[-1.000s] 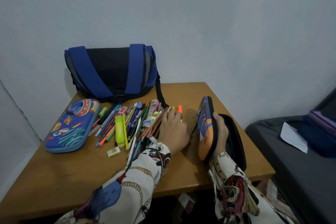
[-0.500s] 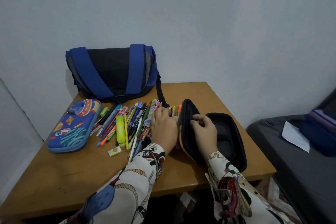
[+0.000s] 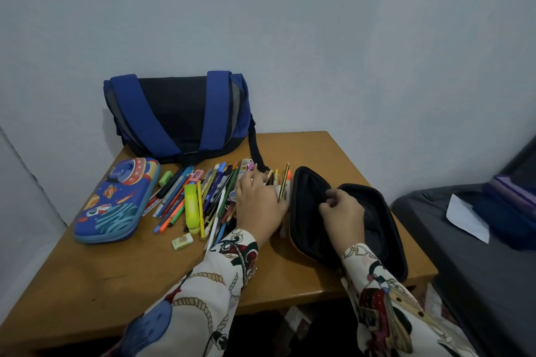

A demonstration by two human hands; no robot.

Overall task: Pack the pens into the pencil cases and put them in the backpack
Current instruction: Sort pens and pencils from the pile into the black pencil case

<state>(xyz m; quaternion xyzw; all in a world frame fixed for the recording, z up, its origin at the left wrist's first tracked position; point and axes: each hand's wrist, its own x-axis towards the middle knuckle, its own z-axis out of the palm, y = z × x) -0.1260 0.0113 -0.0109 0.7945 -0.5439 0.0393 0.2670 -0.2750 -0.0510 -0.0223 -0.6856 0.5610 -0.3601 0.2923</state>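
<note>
lying flat at the left of the brown wooden table [image 3: 87, 293] is a closed blue hard-shell pencil case with a rocket and planet print [image 3: 116, 201], and behind it, against the pale wall, stands a blue and black fabric backpack with two broad blue straps [image 3: 177, 116]. just right of the closed case a spread pile of pens, pencils and markers in many colours [image 3: 203, 200] fans across the tabletop, with a small green sharpener [image 3: 165, 178] at its far edge, a fat yellow highlighter [image 3: 192, 211] in the middle and a small pale rectangular eraser [image 3: 182, 241] lying apart at the near edge. the left hand [image 3: 259, 206], in a patterned cream sleeve, rests palm down on the right end of the pile, its fingers bent over several pens; whether they are actually gripped is hard to tell. touching that end of the pile is an opened black-lined pencil case with an orange outer shell [image 3: 374, 229], both halves spread on the table. the right hand [image 3: 340, 211] is inside it, fingers curled and pinching the inner lining of the raised left half. at the far right, off the table, a white sheet of paper [image 3: 467, 219] lies on a dark grey surface [image 3: 464, 269].
</note>
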